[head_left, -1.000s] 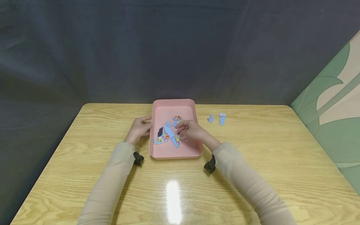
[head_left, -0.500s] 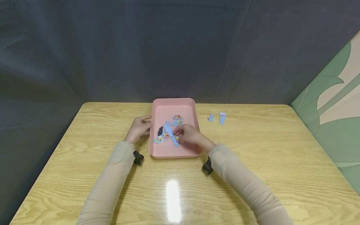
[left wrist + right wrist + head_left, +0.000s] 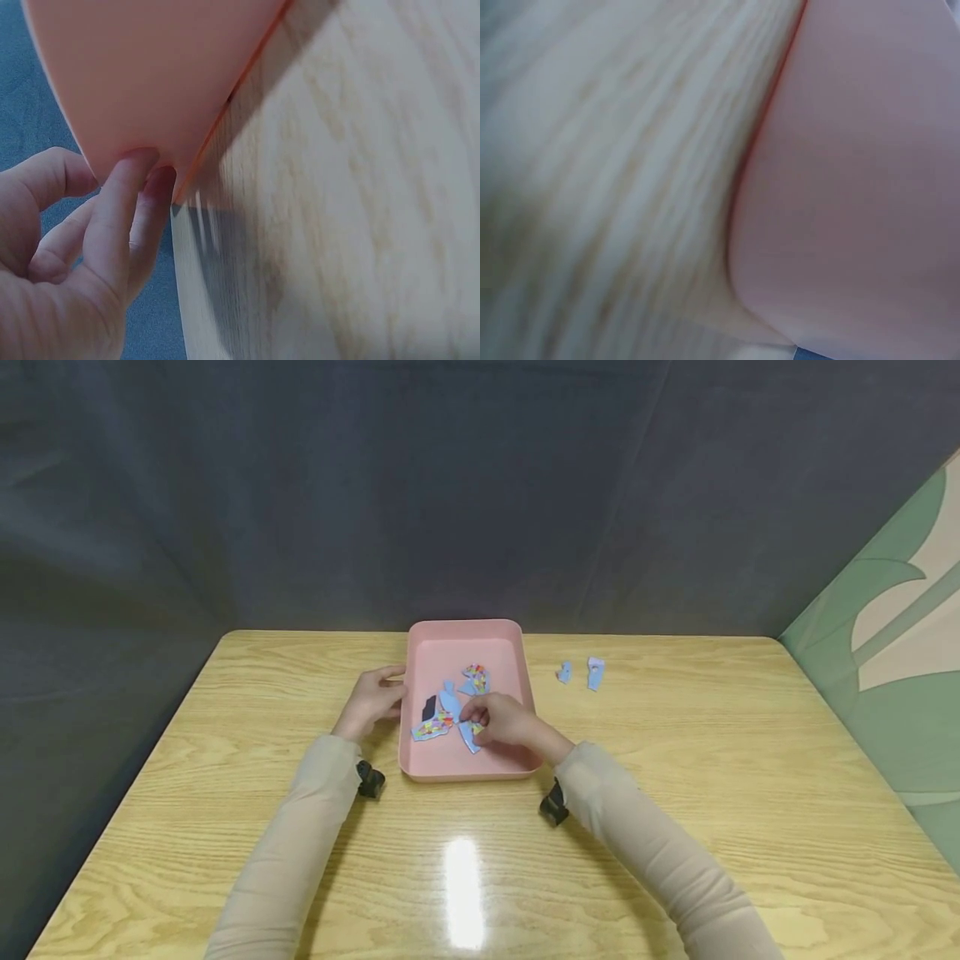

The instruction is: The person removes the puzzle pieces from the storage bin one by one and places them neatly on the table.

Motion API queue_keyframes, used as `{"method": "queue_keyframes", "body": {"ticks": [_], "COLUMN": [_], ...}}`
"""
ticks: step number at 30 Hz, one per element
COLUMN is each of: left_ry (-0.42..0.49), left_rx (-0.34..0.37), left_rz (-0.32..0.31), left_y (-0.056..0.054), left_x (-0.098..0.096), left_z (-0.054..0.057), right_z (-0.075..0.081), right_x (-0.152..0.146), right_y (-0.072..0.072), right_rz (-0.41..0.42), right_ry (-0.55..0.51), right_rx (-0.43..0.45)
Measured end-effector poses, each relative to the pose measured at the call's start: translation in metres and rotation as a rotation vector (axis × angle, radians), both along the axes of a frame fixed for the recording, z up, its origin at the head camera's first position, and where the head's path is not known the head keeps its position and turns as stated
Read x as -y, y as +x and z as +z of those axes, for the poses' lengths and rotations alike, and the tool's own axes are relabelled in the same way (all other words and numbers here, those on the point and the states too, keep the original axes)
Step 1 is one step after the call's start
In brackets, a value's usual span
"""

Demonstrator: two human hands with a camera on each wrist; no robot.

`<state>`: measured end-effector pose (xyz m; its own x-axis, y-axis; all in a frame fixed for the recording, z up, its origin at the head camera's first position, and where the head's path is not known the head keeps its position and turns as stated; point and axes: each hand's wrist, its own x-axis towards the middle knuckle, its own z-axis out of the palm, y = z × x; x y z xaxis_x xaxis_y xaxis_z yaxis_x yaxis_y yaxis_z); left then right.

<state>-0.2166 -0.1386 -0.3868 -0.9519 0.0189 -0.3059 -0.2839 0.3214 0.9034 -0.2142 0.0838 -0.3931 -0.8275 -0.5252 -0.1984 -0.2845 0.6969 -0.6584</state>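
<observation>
A pink tray (image 3: 463, 643) holds several light blue puzzle pieces laid out like a butterfly. Its long blue body piece (image 3: 449, 700) lies in the middle, with a multicoloured wing piece (image 3: 432, 727) at its lower left, a dark piece (image 3: 429, 707) above that, and another multicoloured piece (image 3: 477, 678) at the upper right. My left hand (image 3: 370, 702) rests its fingertips against the tray's left outer wall, up to the rim, as the left wrist view also shows. Inside the tray, my right hand (image 3: 504, 720) pinches a small multicoloured puzzle piece (image 3: 477, 728) beside the body, partly hidden by the fingers.
Two more blue pieces lie on the wooden table (image 3: 712, 760) right of the tray: a small one (image 3: 564, 672) and a longer one (image 3: 596, 673). A dark curtain (image 3: 480, 493) hangs behind the table's far edge. The right wrist view shows only tray wall and tabletop.
My right hand has moved slightly left and down, from above the right side of the tray onto the small multicoloured piece by the body. The left hand stays at the tray wall.
</observation>
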Motion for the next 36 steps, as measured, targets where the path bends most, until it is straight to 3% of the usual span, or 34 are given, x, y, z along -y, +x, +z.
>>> {"method": "queue_keyframes", "body": {"ticks": [7,24,36], "left_ry": [0.004,0.014,0.018], "left_rx": [-0.007,-0.006,-0.008], "left_rz": [0.001,-0.001,-0.002], "left_y": [0.0,0.0,0.001], "left_x": [0.0,0.001,0.0], "left_z": [0.0,-0.002,-0.001], "right_z": [0.001,0.006,0.012], "right_x": [-0.002,-0.01,-0.022], "right_y": [0.0,-0.004,-0.011], "right_rz": [0.023,0.053,-0.053], "right_ry": [-0.032,-0.079,-0.215], "right_rx": [-0.022,0.021,0.109]}}
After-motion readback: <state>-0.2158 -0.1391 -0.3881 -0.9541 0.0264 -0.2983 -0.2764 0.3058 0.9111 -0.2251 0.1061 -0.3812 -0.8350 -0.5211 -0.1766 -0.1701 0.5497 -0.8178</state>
